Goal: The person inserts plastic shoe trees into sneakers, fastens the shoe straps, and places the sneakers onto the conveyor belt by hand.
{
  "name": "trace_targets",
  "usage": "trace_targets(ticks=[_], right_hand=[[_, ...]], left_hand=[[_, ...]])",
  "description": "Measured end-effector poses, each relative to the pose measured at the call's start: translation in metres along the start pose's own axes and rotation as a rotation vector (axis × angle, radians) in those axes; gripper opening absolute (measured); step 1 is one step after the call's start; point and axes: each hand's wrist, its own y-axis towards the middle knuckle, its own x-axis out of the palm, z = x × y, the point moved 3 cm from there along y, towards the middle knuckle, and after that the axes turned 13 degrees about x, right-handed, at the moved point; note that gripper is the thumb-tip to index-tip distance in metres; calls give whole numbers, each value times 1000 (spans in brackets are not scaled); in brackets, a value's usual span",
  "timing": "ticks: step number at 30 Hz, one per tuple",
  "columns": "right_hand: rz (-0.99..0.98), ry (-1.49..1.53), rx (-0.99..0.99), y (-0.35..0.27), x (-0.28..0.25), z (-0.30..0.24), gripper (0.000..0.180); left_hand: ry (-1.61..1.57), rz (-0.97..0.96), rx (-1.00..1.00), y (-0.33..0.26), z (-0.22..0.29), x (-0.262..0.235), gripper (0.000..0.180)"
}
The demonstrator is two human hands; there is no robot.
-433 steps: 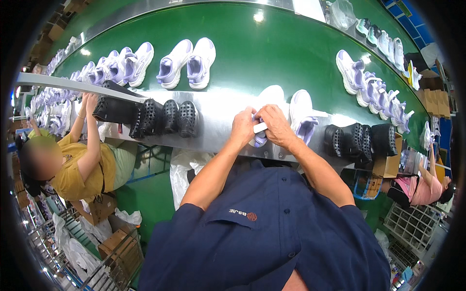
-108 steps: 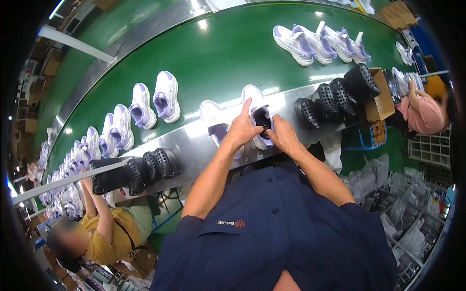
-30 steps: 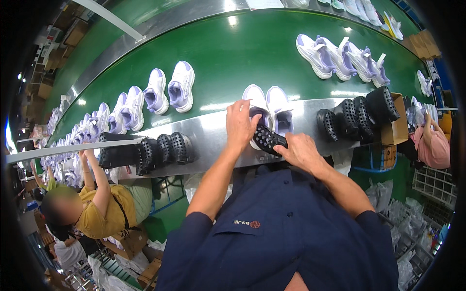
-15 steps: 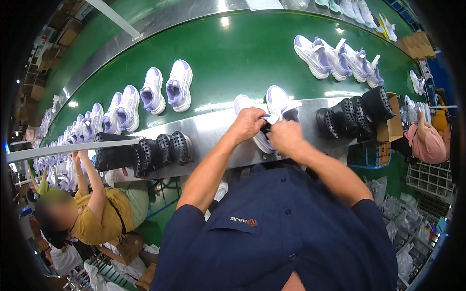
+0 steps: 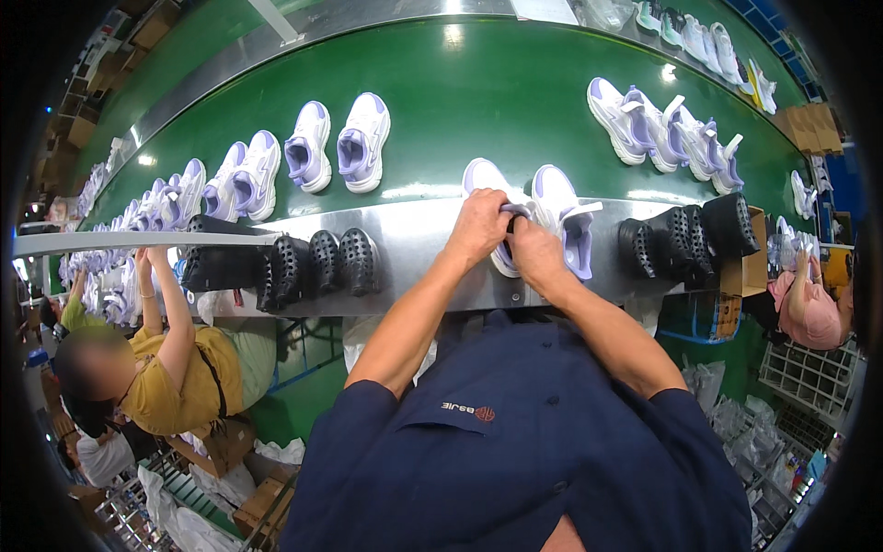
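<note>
Left hand (image 5: 478, 225) and right hand (image 5: 536, 253) are both closed onto the white-and-lilac shoe (image 5: 497, 216) at the near edge of the green conveyor belt (image 5: 460, 110), fingers pinched at its opening; what they pinch is hidden. A second ago the right hand was off the shoe holding a black studded insert over the steel surface (image 5: 414, 248); now both hands have met at the shoe's mouth and the insert no longer shows, so I'd judge it's being seated inside. Its mate (image 5: 563, 216) sits just beside, untouched, black inserts (image 5: 322, 262) stacked along the surface.
</note>
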Motion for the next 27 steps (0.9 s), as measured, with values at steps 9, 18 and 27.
trace_targets(ticks=[9,18,27], right_hand=[[-83,181,256,10,-12,5,38],[-85,215,278,19,5,20,41],[-88,298,251,16,18,3,42]], left_hand=[[-4,21,-667,-50,16,35,78],[-66,-29,-490,-61,-3,29,80],[21,-12,-444,-71,3,20,58]])
